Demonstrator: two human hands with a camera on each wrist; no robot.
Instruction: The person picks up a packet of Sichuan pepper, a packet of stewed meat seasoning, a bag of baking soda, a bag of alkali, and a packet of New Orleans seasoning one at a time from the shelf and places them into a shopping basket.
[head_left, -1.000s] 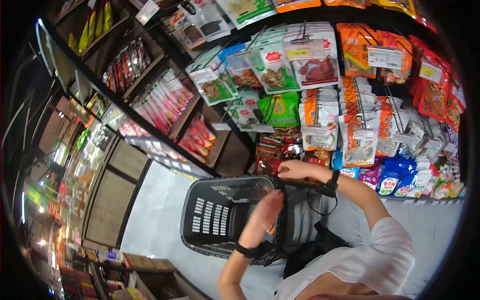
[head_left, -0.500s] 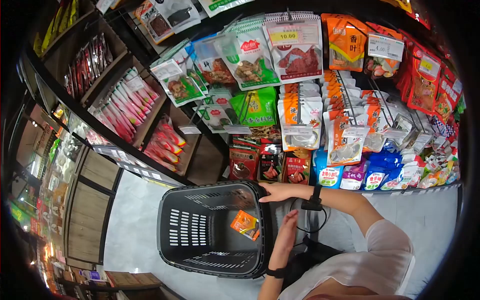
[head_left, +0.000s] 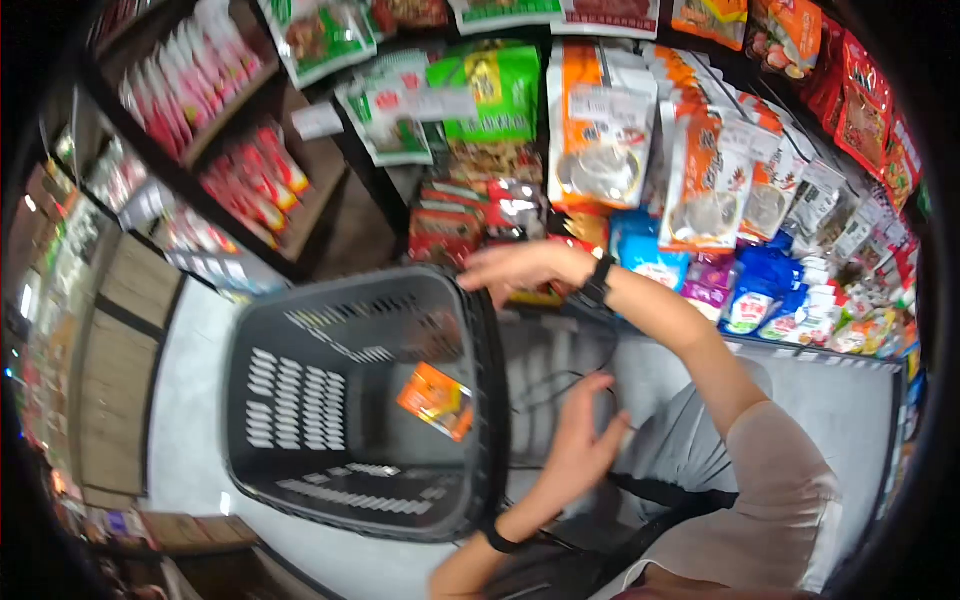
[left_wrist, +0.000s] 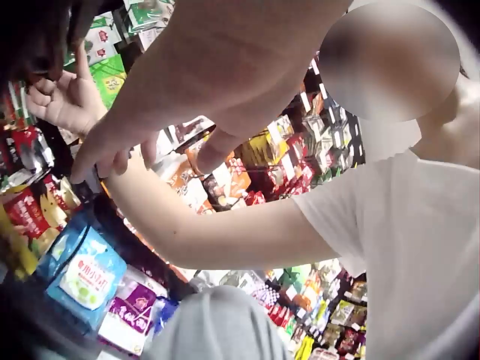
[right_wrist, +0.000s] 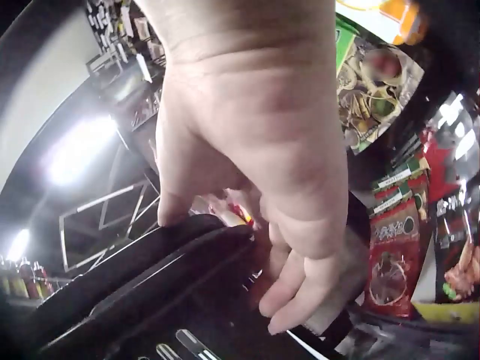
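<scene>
A dark grey plastic shopping basket point(head_left: 487, 400) with slotted walls has its mouth turned toward the head camera. Inside lies one small orange packet point(head_left: 437, 402). My right hand point(head_left: 525, 270) grips the basket's rim at its upper right corner. In the right wrist view, the thumb and fingers of that hand point(right_wrist: 262, 142) straddle the black rim point(right_wrist: 142, 281). Just right of the basket, my left hand point(head_left: 580, 445) is held in the air with thumb spread and nothing in it. The left wrist view shows this hand point(left_wrist: 210, 82) with loosely extended fingers.
Hanging packets, among them orange-and-white pouches point(head_left: 600, 130) and a green bag point(head_left: 490, 90), fill the rack ahead. Blue bags point(head_left: 755, 290) line its lower shelf. A side shelf point(head_left: 310, 210) with red-and-white packets stands left of the rack. Pale floor point(head_left: 200, 350) shows left of the basket.
My left hand has moved from over the basket's mouth to outside its right side, uncovering the orange packet. The right hand stays at the rim. Basket and shelves have shifted in the head view.
</scene>
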